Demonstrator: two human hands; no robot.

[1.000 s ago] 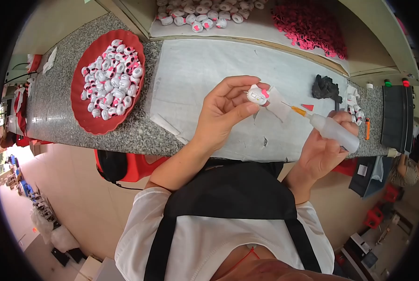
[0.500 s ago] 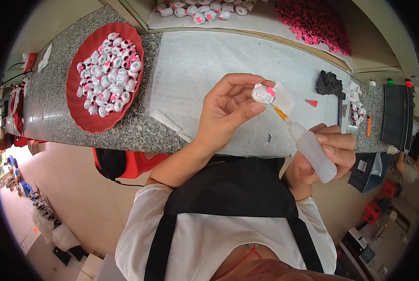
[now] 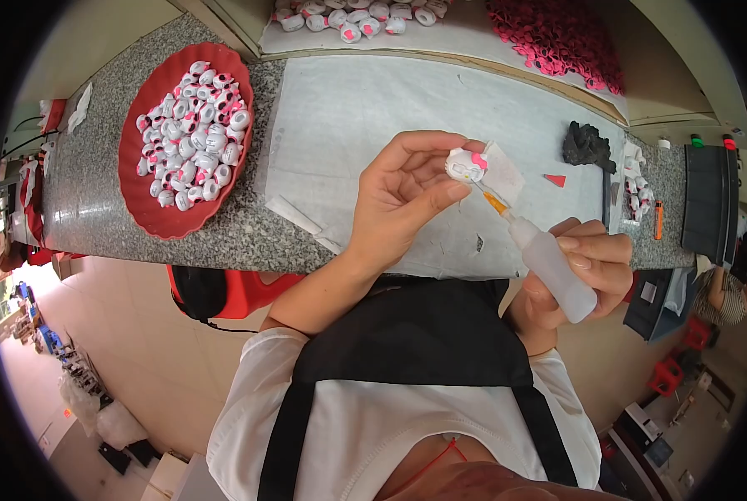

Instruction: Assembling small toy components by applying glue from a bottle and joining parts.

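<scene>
My left hand [image 3: 402,196] pinches a small white figure with pink spots [image 3: 465,164] between thumb and fingertips, held up over the grey mat [image 3: 348,117]. My right hand [image 3: 586,267] grips a small translucent squeeze bottle [image 3: 550,263]. Its thin orange nozzle [image 3: 494,202] points up and left, with its tip touching the underside of the figure. A small clear square sheet [image 3: 504,171] sits just right of the figure.
A red dish [image 3: 144,213] full of similar white and pink figures stands on the granite counter [image 3: 81,167] at left. More figures [image 3: 352,17] and a heap of pink pieces [image 3: 557,33] lie on the far shelf. A dark lump [image 3: 589,146], a red triangle [image 3: 555,179] and an orange lighter [image 3: 658,220] lie to the right.
My right hand has tilted the bottle more upright and brought the nozzle tip up to the figure. My left hand has kept the figure almost still.
</scene>
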